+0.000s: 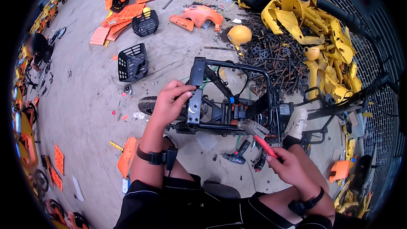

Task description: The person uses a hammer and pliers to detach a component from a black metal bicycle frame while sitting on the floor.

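A black metal scooter frame (250, 65) stands before me, with a flat plate (195, 104) across its left end. Over that plate my left hand (170, 99) is closed in a pinch, fingertips touching its edge beside a gap. Whatever lies between those fingertips is too small to make out. My right hand (285, 164) grips a claw hammer (265, 145) by its red handle. The metal hammer head is raised over the lower rail of the frame, apart from my left hand. Inside the frame, cables and an orange-brown part (239, 111) show.
A cordless drill (237, 153) lies on the floor between my legs and the frame. Black baskets (132, 62) and orange panels (127, 15) lie at the far left. Beyond the frame are heaped metal parts (275, 59) and yellow panels (330, 51). Another person (38, 46) crouches far left.
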### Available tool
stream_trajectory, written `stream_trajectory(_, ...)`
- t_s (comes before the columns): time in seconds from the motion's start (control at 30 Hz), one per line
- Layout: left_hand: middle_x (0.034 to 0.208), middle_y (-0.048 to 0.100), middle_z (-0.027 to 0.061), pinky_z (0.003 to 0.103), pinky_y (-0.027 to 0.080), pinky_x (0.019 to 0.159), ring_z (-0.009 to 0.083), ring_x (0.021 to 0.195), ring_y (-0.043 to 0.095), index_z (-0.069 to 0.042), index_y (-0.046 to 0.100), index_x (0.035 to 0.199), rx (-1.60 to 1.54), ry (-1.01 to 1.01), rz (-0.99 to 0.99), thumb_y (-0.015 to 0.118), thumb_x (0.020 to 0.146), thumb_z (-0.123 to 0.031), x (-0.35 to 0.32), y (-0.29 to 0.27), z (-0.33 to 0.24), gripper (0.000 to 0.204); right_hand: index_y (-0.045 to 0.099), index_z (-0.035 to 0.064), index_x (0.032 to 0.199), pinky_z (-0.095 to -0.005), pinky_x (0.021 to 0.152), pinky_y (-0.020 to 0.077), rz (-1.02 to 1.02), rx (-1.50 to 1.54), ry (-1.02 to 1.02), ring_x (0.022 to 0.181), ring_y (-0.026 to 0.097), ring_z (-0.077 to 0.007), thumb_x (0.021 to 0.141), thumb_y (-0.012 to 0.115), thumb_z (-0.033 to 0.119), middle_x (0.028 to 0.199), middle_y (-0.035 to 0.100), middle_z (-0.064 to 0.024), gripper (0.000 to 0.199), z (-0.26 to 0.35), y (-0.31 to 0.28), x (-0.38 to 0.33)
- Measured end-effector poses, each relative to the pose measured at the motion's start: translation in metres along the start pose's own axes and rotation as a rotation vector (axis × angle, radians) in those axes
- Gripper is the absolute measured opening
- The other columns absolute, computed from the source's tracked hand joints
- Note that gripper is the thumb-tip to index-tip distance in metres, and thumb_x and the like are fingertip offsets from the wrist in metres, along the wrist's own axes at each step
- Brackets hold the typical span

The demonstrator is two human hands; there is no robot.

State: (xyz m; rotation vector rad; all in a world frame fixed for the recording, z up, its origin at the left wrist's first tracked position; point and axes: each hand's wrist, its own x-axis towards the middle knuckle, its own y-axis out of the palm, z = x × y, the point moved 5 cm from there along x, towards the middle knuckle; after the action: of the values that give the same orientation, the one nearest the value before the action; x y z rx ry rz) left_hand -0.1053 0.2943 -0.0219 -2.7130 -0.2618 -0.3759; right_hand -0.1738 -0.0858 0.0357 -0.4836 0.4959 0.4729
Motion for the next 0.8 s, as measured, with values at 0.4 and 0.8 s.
stream_trajectory(0.4, 0.081, 0.068, 0.0029, 0.025, 0.05, 0.062, 0.007, 0.07, 0.059, 0.001, 0.07, 0.108, -0.232, -0.301, -0.081, 0.073, 0.089, -0.008, 0.001, 0.006, 0.021, 0.021, 0.053, 0.003, 0.119, -0.0215, 0.05, 0.0394, 0.145, 0.263, 0.094, 0.052, 0.047, -0.0073, 0.108, 0.041, 0.035, 0.078, 0.059, -0.0057, 0.036, -0.032, 0.017, 0.015)
stream_trajectory(0.8, 0.089, 0.069, 0.0071, 0.027, 0.05, 0.07, 0.0142, 0.079, 0.064, -0.001, 0.073, 0.101, -0.121, -0.091, -0.103, 0.074, 0.085, -0.004, -0.007, 0.002, 0.012, 0.016, 0.053, 0.0043, 0.117, -0.0241, 0.053, 0.0435, 0.093, 0.112, 0.1, 0.058, 0.051, -0.0085, 0.102, 0.056, 0.02, 0.081, 0.059, -0.0044, 0.022, -0.059, 0.018, 0.021)
